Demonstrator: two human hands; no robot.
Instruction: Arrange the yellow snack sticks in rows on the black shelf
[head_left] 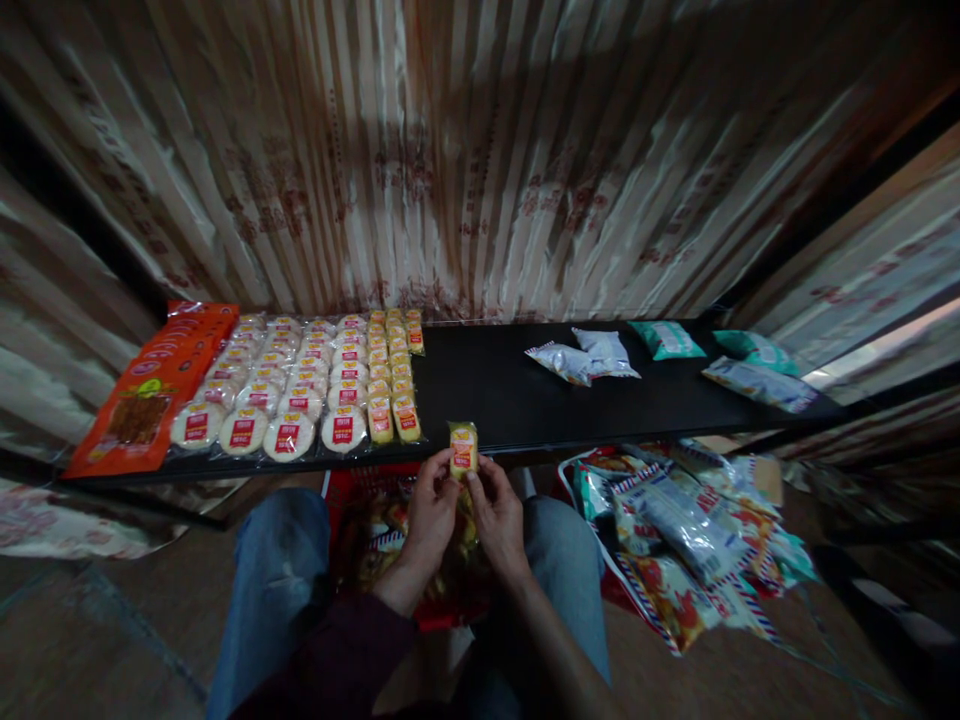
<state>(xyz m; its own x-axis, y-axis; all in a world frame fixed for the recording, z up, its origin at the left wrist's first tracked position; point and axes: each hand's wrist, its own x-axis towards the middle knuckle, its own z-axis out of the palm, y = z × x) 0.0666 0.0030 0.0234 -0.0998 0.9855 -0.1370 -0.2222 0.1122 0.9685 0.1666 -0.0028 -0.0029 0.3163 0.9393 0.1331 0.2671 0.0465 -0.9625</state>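
Note:
Between my two hands is a small yellow wrapped snack (pixel 463 450) with a red and white label, upright just in front of the black shelf's edge. My left hand (pixel 433 505) pinches its left side and my right hand (pixel 496 510) grips its lower right side. On the shelf (pixel 480 385), to the left, similar yellow snacks (pixel 381 418) stand in columns. Beside them lie rows of round white rice crackers (pixel 291 436) in clear wrappers with red labels. An orange packet (pixel 154 390) rests at the far left end.
Silver packets (pixel 592 357) and green packets (pixel 666 340) lie on the shelf's right part. Below, a red basket (pixel 337 500) with snacks stands between my knees. Several larger snack bags (pixel 690 525) are heaped at the right. A patterned curtain (pixel 450 180) hangs behind.

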